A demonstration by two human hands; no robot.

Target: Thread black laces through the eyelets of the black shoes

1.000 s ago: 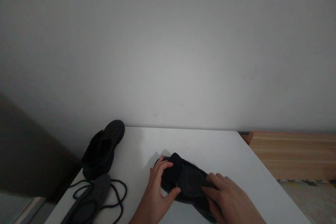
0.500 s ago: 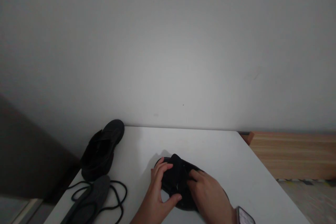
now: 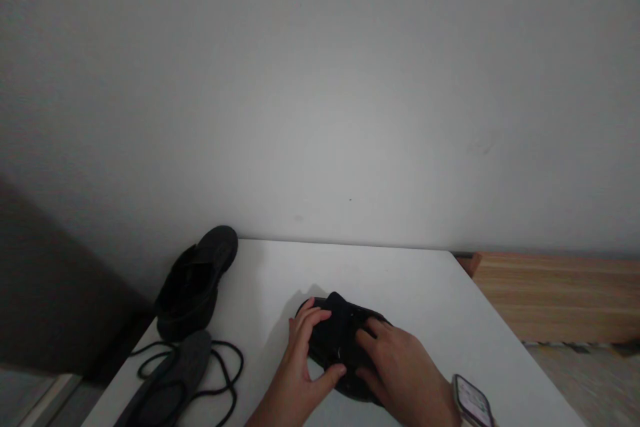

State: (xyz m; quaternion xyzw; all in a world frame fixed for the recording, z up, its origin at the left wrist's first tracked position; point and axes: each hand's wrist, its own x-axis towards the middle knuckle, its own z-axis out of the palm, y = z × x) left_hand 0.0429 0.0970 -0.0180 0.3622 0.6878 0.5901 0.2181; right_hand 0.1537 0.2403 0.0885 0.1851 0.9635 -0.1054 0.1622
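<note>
A black shoe (image 3: 345,328) lies on the white table, its toe end pointing to the upper left. My left hand (image 3: 305,360) grips the front part, fingers over the far side and thumb on the near side. At the shoe's opening is my right hand (image 3: 395,360), its fingers bent and its thumb apart from them on the near side. The fingertips are partly hidden in the dark opening, and what they touch inside cannot be made out.
A second black shoe (image 3: 187,293) stands at the table's (image 3: 280,263) far left corner. Nearer lies a dark grey insole (image 3: 175,373) with a black lace (image 3: 230,383) looped round it. A grey wall (image 3: 320,113) rises behind; a wooden board (image 3: 550,293) is at right.
My right hand's thumb and fingers have spread farther apart at the shoe's opening, and its wrist has shifted slightly right. My left hand keeps its grip. The view has moved a little.
</note>
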